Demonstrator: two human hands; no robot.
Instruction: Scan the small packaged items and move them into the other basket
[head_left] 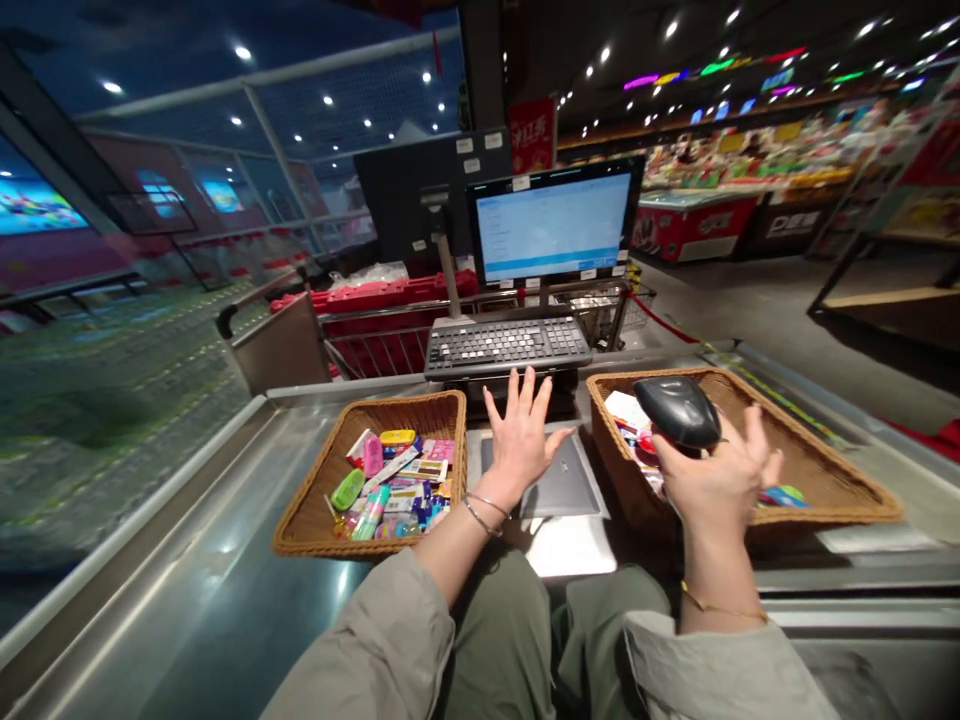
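1. The left hand (517, 450) is held open at lower centre of the frame, back upward, with the fingers spread apart; nothing is gripped by it. Two thin bracelets (480, 515) are worn at its wrist.
2. A flat dark plate (559, 478) is located directly beneath the left hand. Contact between the two cannot be confirmed.
3. The right hand (712, 485) is positioned right of centre and is clamped on a black handheld barcode scanner (676, 411), which is held against the palm while the outer fingers are splayed. A thin gold chain (720, 605) is worn at the wrist.
4. A second wicker basket (825, 460) is situated under the right hand. Papers and small packaged items (628, 430) are seen at its left end, partly hidden by the hand, and a multicoloured item (784, 497) lies just beyond the hand.
5. A wicker basket (304, 505) is placed left of the plate, with small pink, green and blue stationery items (394, 490) heaped inside.
6. Both baskets are carried on a steel table (180, 520).
7. A keyboard (506, 345) is mounted beyond the plate, and a monitor (553, 222) stands above it at upper centre.
8. A shopping cart (375, 340) is seen left of the keyboard. Red-fronted freezer chests (697, 225) are seen at upper right.
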